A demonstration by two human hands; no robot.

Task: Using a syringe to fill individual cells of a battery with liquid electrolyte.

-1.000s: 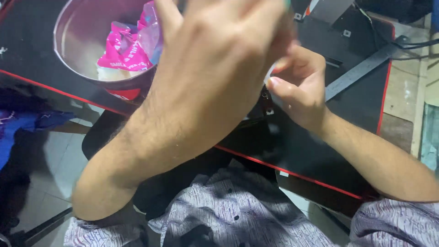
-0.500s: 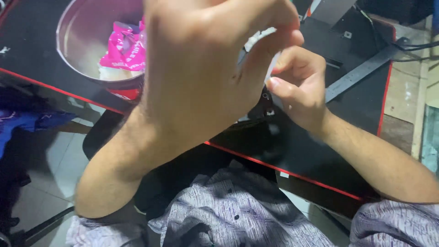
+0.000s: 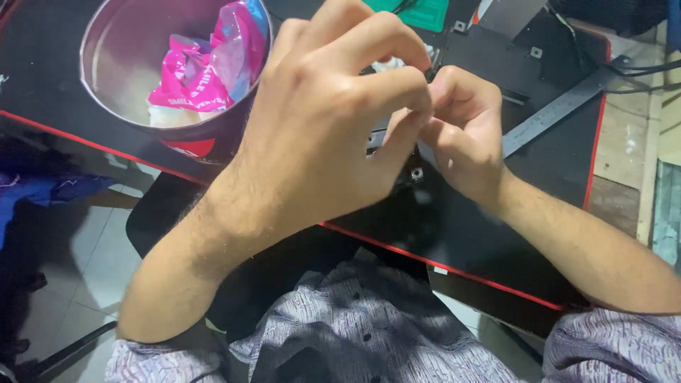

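Note:
My left hand (image 3: 319, 128) is raised close to the camera, fingers curled, and covers much of the black desk mat (image 3: 454, 234). My right hand (image 3: 464, 135) sits just to its right with its fingers bent inward. The fingertips of both hands meet and pinch a small white piece (image 3: 392, 64), of which only a sliver shows above the left fingers. The rest of it is hidden between the hands. A small screw fitting (image 3: 416, 172) on a dark part lies right under the hands.
A round metal bowl (image 3: 89, 64) with crumpled pink wrappers (image 3: 188, 81) stands at the back left. A steel ruler (image 3: 560, 110) lies slanted at the right, beside a black bracket (image 3: 489, 46), a green mat (image 3: 418, 10) and cables (image 3: 638, 71). Blue cloth (image 3: 42, 195) lies on the floor at left.
My left hand has shifted right and lowered, so its fingertips now meet the right hand's. More of the bowl shows. The right hand stays almost in place.

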